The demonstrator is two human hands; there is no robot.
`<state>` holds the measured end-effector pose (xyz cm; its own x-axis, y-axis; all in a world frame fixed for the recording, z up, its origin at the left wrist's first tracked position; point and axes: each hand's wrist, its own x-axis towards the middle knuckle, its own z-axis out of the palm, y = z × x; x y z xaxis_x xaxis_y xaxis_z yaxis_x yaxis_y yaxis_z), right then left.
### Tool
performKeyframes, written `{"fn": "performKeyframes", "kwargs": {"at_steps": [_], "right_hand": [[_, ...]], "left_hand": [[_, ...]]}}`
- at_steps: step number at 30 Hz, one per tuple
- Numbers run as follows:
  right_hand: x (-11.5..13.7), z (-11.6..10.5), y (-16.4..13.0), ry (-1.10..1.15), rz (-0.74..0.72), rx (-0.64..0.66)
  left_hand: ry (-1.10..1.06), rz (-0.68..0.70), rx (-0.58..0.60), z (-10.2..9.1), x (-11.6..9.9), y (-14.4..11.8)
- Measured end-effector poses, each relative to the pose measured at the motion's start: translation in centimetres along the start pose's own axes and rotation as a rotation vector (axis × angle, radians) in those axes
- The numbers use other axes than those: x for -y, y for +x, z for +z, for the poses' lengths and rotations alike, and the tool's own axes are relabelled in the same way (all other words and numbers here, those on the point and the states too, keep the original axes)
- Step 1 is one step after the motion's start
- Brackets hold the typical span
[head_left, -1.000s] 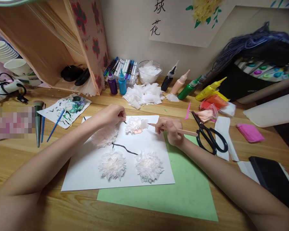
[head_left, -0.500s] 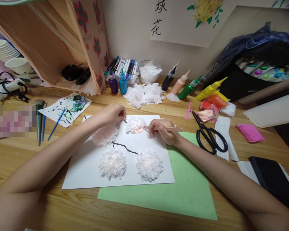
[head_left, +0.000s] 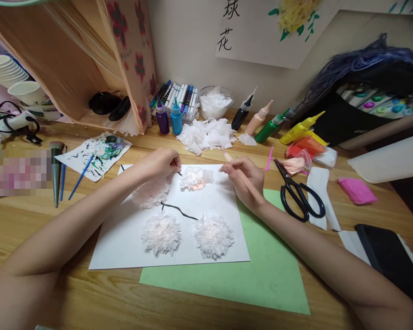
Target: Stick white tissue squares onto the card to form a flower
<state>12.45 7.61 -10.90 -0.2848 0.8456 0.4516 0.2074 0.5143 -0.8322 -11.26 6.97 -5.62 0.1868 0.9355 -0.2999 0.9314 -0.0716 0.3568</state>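
My left hand rests over the upper edge of a white sheet, its fingers curled together; whatever they hold is hidden. My right hand is closed around a pale flat wooden craft stick, raised just right of a small white tissue-paper flower. Peach-coloured material shows along that flower's lower right side. A square tissue piece sticks out there. Fuller flowers lie at the lower left and lower right; another flower is partly under my left forearm. Black lines run between them.
Green paper lies beneath the sheet. Loose tissue pieces lie behind it, near a glass bowl and paint bottles. Black scissors lie at right, a black phone-like object nearer me. Brushes lie left.
My right hand has lifted back and right from the small flower, tilting the craft stick upward. A square tissue piece now shows at that flower's right side. My left hand stays put.
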Motion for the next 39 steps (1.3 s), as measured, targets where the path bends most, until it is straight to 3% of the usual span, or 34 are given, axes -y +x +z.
{"fn": "performKeyframes", "kwargs": {"at_steps": [3,6,10,14,18,22,25,32,39], "right_hand": [[0.1,0.4,0.3,-0.045,0.115,0.092],[0.2,0.7,0.4,-0.047,0.134,0.165],[-0.1,0.5,0.4,0.138,0.19,0.192],[-0.7,0.3,0.7,0.215,0.234,0.298],[-0.6,0.5,0.7,0.118,0.182,0.301],[0.0,0.3,0.4,0.064,0.115,0.164],[0.1,-0.2,-0.2,0.125,-0.017,0.076],[-0.2,-0.3,-0.7,0.055,-0.223,0.363],[-0.4,0.1,-0.2,-0.037,-0.241,0.449]], "left_hand": [[0.004,0.002,-0.005,0.0,0.0,0.0],[-0.005,0.013,-0.013,0.1,0.3,0.2],[-0.019,0.024,-0.009,0.2,0.5,0.3],[-0.015,0.014,-0.014,0.3,0.5,0.3],[-0.015,0.024,-0.017,0.4,0.5,0.3],[-0.033,0.029,-0.018,0.4,0.6,0.4],[-0.039,0.028,-0.018,0.4,0.6,0.3],[-0.025,0.029,-0.02,0.4,0.6,0.3],[-0.027,0.033,-0.023,0.5,0.6,0.4]]}}
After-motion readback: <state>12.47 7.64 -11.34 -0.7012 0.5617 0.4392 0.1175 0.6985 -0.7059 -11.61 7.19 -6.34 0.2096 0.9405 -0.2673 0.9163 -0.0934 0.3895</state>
